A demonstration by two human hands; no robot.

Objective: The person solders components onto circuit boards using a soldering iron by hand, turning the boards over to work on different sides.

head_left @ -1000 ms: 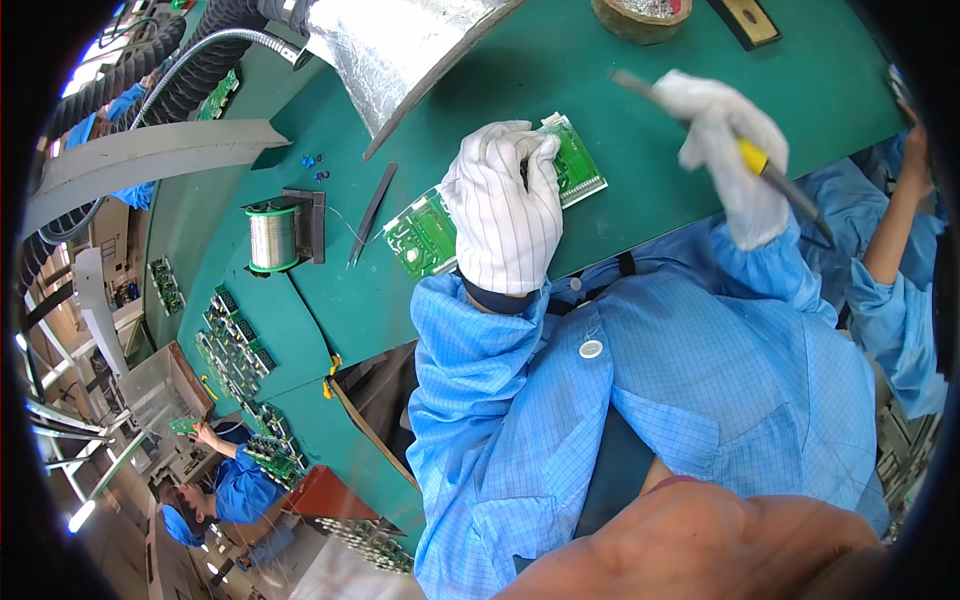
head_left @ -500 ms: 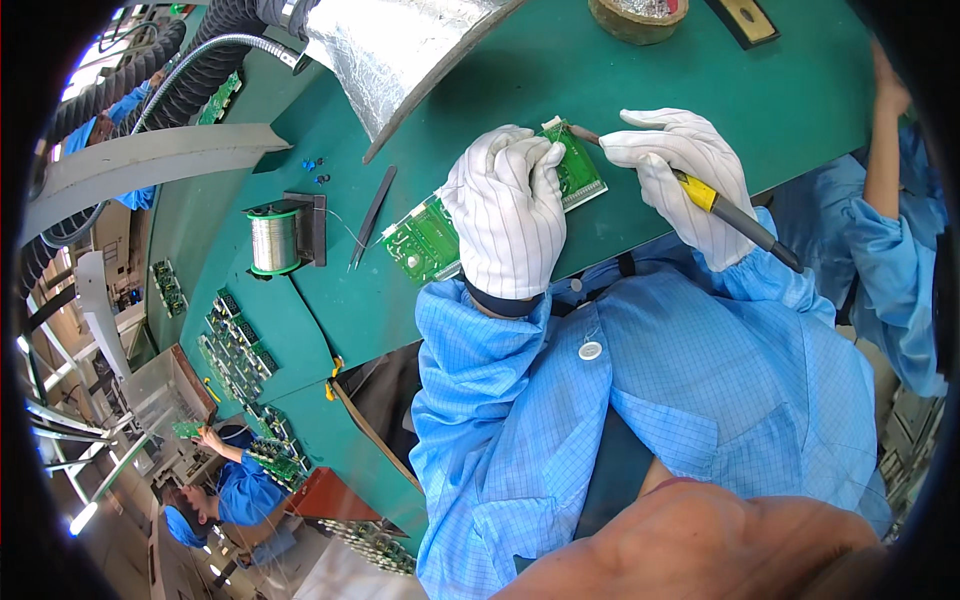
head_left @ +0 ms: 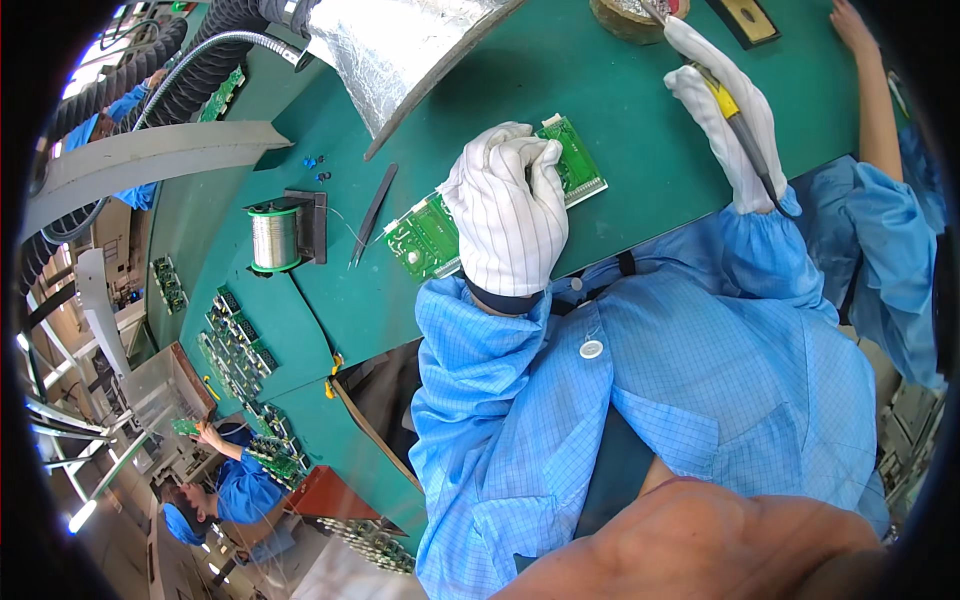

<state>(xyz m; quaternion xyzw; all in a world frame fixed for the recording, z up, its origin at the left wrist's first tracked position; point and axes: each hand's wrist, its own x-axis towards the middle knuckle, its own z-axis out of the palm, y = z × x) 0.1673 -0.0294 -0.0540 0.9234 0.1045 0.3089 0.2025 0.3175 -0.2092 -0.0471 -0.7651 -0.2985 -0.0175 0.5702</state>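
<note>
My left hand [head_left: 510, 205], in a white striped glove, presses flat on a green circuit board [head_left: 430, 238] lying on the green bench mat [head_left: 640, 150]; a thin solder wire runs from under the fingers. My right hand [head_left: 725, 115], also gloved, grips a soldering iron with a yellow and black handle [head_left: 728, 100]. The iron's tip is lifted to the round tip-cleaner pot [head_left: 625, 18] at the far edge, well away from the board.
A solder wire spool [head_left: 275, 237] on a black stand sits left of the board, with black tweezers [head_left: 373, 212] beside it. A foil fume hood [head_left: 400, 50] hangs above. Several boards [head_left: 235, 345] lie at the left. Another person's arm [head_left: 870, 80] rests at the right.
My right hand has carried the soldering iron from the board's right end up and away to the cleaner pot. The left hand stays pressed on the board.
</note>
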